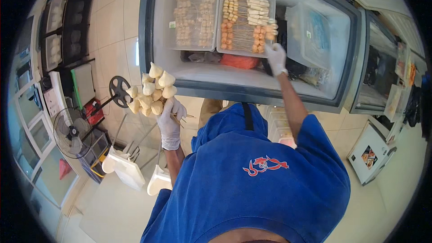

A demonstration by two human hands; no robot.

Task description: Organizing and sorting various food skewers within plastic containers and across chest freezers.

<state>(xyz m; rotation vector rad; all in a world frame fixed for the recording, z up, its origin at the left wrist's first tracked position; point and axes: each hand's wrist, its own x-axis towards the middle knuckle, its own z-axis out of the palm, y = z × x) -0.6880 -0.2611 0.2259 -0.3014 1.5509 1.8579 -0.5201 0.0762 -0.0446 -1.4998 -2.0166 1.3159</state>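
Note:
My left hand (171,118), in a thin white glove, grips a bunch of skewers (157,91) by their sticks. Pale, pointed, dumpling-like pieces cluster at the top, and stick ends poke out past the fingers. In another white glove, my right hand (276,59) is over the open chest freezer (216,89), by the right edge of a clear plastic container (233,51). A blurred skewer of pale orange pieces (271,30) extends from its fingertips. Inside that container lie skewers of orange balls (259,38), white pieces (258,10) and yellowish balls (230,8).
A lidded container of skewers (195,18) stands to the left in the freezer. A translucent tub (308,35) leans at the right, and a red bag (239,61) lies below. Outside are a pedestal fan (73,131), white chairs (125,167) and a second freezer (379,71).

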